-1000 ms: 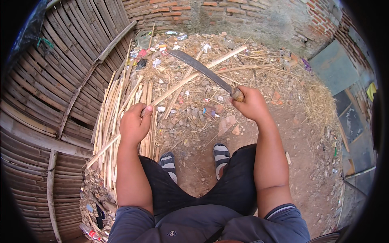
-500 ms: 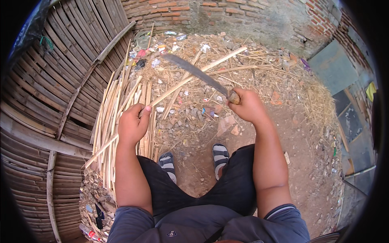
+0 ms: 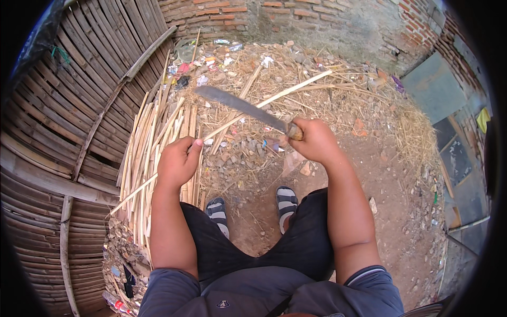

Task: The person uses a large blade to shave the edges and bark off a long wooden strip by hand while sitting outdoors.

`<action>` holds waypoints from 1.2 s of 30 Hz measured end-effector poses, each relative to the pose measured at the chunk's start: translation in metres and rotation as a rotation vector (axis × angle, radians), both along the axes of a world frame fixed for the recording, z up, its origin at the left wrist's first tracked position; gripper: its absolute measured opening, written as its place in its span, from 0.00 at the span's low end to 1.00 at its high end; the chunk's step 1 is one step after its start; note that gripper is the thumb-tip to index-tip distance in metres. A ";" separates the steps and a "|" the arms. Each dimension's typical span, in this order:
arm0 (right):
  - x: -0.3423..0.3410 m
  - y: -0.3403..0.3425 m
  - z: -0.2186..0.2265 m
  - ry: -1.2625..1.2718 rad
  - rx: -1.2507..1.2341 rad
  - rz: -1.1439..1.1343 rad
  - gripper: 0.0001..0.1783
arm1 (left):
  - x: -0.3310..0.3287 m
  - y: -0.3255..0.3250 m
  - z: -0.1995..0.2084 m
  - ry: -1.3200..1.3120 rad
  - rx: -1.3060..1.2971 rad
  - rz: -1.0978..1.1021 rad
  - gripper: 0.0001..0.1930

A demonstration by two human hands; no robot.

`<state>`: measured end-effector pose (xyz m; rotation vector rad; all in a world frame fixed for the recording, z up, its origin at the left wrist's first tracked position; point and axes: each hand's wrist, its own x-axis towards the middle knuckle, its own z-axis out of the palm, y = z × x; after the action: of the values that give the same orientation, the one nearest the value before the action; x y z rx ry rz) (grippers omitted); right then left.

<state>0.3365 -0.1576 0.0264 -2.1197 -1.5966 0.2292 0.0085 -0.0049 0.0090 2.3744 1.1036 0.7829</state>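
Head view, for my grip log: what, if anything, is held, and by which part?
Right hand: machete, by its handle. Left hand: bamboo strip, between its ends.

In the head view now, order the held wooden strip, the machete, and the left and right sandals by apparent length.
1. Wooden strip, in the left hand
2. Machete, in the right hand
3. Left sandal and right sandal: look alike, so unranked

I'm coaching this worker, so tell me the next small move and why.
Probably slide the knife along the pale strip, away from the left hand: the right hand holds the knife across the strip, which the left hand grips. Whether they touch is unclear.
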 end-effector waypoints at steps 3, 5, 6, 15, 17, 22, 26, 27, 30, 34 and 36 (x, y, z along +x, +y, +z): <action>-0.012 0.000 0.004 -0.044 -0.002 0.064 0.16 | 0.002 -0.004 0.000 0.023 -0.001 -0.019 0.24; -0.002 0.001 0.004 0.024 -0.015 0.019 0.16 | 0.001 -0.002 -0.002 0.036 0.011 -0.015 0.24; 0.005 0.004 0.000 0.054 -0.007 -0.014 0.16 | 0.000 -0.002 -0.002 0.042 0.019 -0.009 0.24; -0.016 0.007 -0.007 -0.059 0.025 0.081 0.15 | 0.005 0.000 -0.009 0.011 -0.045 -0.082 0.26; -0.017 0.008 -0.008 -0.082 0.011 0.117 0.16 | 0.006 -0.002 -0.009 0.027 -0.068 -0.078 0.26; 0.008 0.009 -0.005 0.078 -0.018 -0.032 0.16 | 0.003 -0.003 -0.004 0.033 -0.064 -0.036 0.27; -0.006 0.008 -0.004 0.036 -0.012 0.013 0.16 | 0.002 -0.001 -0.006 0.023 -0.100 -0.049 0.28; -0.011 0.008 -0.005 -0.006 -0.016 0.046 0.16 | 0.002 -0.001 -0.007 0.016 -0.116 -0.063 0.28; -0.017 0.007 -0.003 -0.059 -0.026 0.099 0.17 | 0.002 0.000 -0.011 0.004 -0.116 -0.102 0.28; 0.009 0.009 -0.008 0.050 0.013 -0.001 0.17 | 0.002 -0.002 -0.006 0.009 -0.069 -0.070 0.28; 0.015 0.009 -0.010 0.057 0.046 -0.051 0.16 | 0.002 -0.001 -0.008 -0.001 -0.049 -0.054 0.28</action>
<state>0.3511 -0.1489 0.0166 -2.0975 -1.5000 0.2318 0.0107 -0.0062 0.0010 2.3531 1.0426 0.7301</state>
